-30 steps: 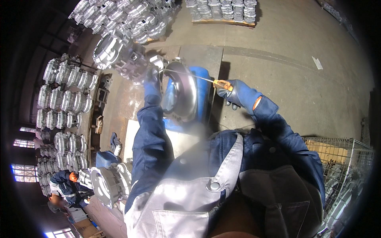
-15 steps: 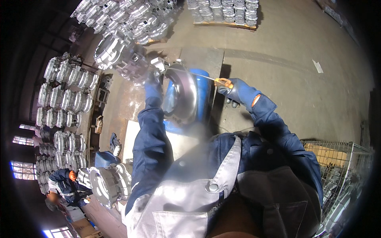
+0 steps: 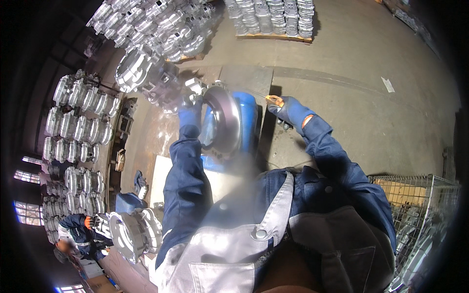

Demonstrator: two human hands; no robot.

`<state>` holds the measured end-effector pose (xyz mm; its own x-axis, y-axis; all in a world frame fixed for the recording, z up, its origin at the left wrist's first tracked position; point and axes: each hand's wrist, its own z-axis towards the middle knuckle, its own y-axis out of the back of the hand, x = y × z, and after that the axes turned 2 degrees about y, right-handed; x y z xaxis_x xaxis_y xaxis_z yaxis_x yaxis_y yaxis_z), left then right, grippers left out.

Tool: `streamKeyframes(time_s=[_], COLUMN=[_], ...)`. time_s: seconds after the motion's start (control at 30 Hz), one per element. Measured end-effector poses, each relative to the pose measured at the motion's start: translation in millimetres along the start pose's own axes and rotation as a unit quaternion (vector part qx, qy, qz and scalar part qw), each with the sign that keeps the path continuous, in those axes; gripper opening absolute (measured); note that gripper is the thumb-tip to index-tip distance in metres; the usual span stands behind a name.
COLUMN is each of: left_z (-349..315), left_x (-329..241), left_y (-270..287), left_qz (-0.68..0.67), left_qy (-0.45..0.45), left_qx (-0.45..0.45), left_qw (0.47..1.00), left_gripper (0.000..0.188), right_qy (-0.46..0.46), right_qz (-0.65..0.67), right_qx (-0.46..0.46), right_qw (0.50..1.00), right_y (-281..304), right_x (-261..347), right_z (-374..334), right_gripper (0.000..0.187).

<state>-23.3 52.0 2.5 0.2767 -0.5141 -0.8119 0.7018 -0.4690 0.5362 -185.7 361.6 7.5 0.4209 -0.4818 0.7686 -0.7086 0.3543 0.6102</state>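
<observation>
A round, hollow metal casting [image 3: 233, 124] with a shiny rim stands in front of me, beside and over a blue support [image 3: 248, 117]. At its far left edge, my left hand [image 3: 189, 113] in a blue glove is closed on the casting, its fingertips partly hidden by blur. My right hand [image 3: 291, 112], also gloved, is to the right of the casting and closed round the orange handle [image 3: 274, 100] of a thin metal rod tool. The rod points left toward the casting's upper rim; motion smears it, so its tip and any contact cannot be made out.
Another large casting [image 3: 139, 71] is just beyond my left hand. Stacked castings [image 3: 80, 129] line the left, with more piles [image 3: 273, 17] at the back. A wire cage [image 3: 415, 195] is at my right. A co-worker [image 3: 80, 232] bends by a casting [image 3: 134, 234] at lower left.
The whole view has shifted slightly. Relative to the casting, the right hand and the tool have moved a little away and to the right. The left hand stays at the casting's edge.
</observation>
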Motion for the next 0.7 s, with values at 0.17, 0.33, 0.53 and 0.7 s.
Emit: streamKeyframes(time_s=[0.17, 0.33, 0.53, 0.7], left_z=[-6.4, -10.2, -11.1, -11.1], left_x=[-2.0, -13.4, -18.8, -20.8], left_y=[0.1, 2.1, -0.2, 1.6], left_qz=[-0.055, -0.081, -0.111, -0.111], left_qy=[-0.016, 0.015, -0.025, -0.023], left_qx=[0.001, -0.001, -0.003, -0.007], left_qw=[0.998, 0.997, 0.993, 0.994], left_gripper=[0.032, 0.032, 0.021, 0.021], right_qy=[-0.01, -0.084, -0.045, -0.114], right_qz=[0.019, 0.07, 0.093, 0.095], right_qx=[0.08, 0.031, 0.026, 0.045], right_qw=[0.997, 0.994, 0.994, 0.988], right_y=[6.2, 4.2, -8.1, -4.0], right_x=[17.4, 16.4, -6.8, -5.1], right_z=[-2.6, -3.1, 11.6, 12.5], right_gripper=[0.058, 0.051, 0.047, 0.045])
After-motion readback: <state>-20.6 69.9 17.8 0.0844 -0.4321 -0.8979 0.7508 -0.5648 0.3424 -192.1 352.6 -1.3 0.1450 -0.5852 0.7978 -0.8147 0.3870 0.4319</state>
